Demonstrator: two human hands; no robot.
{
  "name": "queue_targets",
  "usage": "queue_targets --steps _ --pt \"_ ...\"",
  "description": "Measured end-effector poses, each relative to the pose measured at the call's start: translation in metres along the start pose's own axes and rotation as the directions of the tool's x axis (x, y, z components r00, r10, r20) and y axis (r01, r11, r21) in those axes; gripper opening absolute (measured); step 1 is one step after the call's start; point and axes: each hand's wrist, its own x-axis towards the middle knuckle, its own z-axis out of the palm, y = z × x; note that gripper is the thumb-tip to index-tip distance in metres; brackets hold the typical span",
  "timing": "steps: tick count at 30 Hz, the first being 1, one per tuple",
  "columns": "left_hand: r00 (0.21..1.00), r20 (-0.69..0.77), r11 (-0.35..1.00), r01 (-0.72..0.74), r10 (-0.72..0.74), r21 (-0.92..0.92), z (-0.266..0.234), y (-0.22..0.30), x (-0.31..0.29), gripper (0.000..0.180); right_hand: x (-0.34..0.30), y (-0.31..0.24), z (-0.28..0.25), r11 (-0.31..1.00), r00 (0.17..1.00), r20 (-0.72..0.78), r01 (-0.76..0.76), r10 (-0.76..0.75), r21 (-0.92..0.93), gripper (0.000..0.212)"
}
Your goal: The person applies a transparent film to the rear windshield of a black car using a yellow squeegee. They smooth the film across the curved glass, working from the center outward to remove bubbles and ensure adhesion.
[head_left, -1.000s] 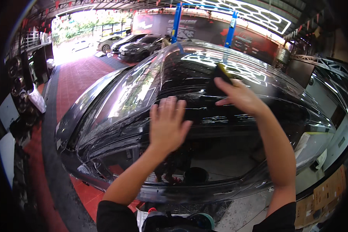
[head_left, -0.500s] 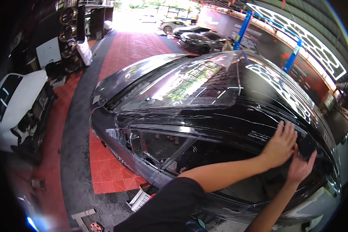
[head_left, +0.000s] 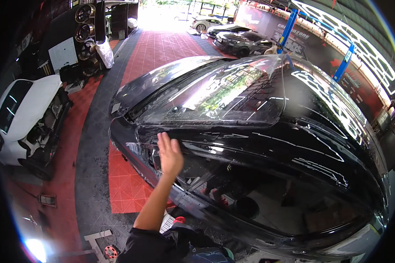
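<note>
My left hand (head_left: pixel 170 157) lies on the black car (head_left: pixel 250 135) at the front roof pillar (head_left: pixel 193 147), near the lower corner of the windshield. Its fingers are stretched out and fairly flat, with the thumb side to the right, and nothing shows in it. Whether the whole palm presses on the glossy surface cannot be made out. The windshield (head_left: pixel 215 92) carries bright reflections. Below the pillar is the side window opening (head_left: pixel 267 193), dark inside. My right hand is out of sight.
A white car (head_left: pixel 28 114) with its front end stripped stands at the left. Wheels (head_left: pixel 85 33) hang beside a dark wall. Parked cars (head_left: pixel 239 41) and blue lift posts (head_left: pixel 289 30) are at the back. By my feet lie a metal stand (head_left: pixel 98 236) and an orange reel (head_left: pixel 111 251).
My left hand has moved from the rear roof edge far forward to the front pillar. My right hand, earlier beside it at the rear, has left the view. The view has shifted slightly.
</note>
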Motion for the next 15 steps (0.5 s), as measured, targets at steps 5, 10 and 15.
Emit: queue_targets --steps 5,10,15 --pt "0.984 0.004 0.98 -0.175 0.176 -0.093 -0.026 -0.015 -0.06 0.025 0.009 -0.113 -0.007 0.805 0.902 0.428 -0.294 0.056 0.515 0.042" --pt "0.889 0.456 0.828 0.288 -0.044 -0.482 -0.053 0.047 -0.182 0.034 0.039 -0.286 -0.069 0.352 0.779 0.582 -0.49 -0.233 0.797 0.034" --pt "0.352 0.913 -0.289 0.913 0.208 -0.287 -0.064 0.064 -0.226 0.047 0.023 -0.351 -0.075 0.097 0.687 0.617 -0.635 -0.383 0.767 0.029"
